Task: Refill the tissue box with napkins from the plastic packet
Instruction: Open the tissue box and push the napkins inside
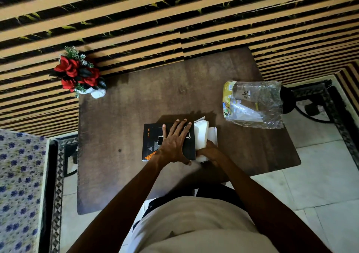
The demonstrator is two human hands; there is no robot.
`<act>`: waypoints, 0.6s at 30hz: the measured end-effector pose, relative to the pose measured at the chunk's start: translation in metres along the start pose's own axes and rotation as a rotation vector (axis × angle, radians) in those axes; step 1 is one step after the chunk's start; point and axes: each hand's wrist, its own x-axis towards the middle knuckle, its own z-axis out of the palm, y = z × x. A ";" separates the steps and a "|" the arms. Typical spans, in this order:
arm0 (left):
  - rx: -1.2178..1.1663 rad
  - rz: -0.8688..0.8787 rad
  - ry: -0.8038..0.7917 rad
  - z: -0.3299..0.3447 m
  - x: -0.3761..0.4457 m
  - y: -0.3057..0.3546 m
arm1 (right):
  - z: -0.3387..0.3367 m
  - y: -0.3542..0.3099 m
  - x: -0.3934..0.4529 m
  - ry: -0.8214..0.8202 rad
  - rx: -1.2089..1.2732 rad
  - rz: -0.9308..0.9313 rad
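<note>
The black box (155, 142) lies flat on the brown bench (116, 132), near its front middle. The left hand (174, 146) presses down on it, fingers spread, gripping nothing. The right hand (208, 151) has its grip closed round a stack of white napkins (201, 134) at the box's right end. The plastic packet (254, 105) (crumpled, mostly clear) lies well apart, to the right. Red flowers (77, 74) stand at the far left corner.
</note>
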 end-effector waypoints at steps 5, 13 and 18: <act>0.014 -0.006 -0.009 -0.003 0.001 -0.001 | 0.002 -0.008 -0.001 -0.058 0.218 0.041; 0.008 0.013 0.007 0.001 0.001 -0.005 | -0.020 -0.004 0.004 -0.020 0.597 0.111; -0.005 0.006 -0.009 0.000 0.000 -0.003 | -0.027 -0.016 0.017 0.111 0.478 0.079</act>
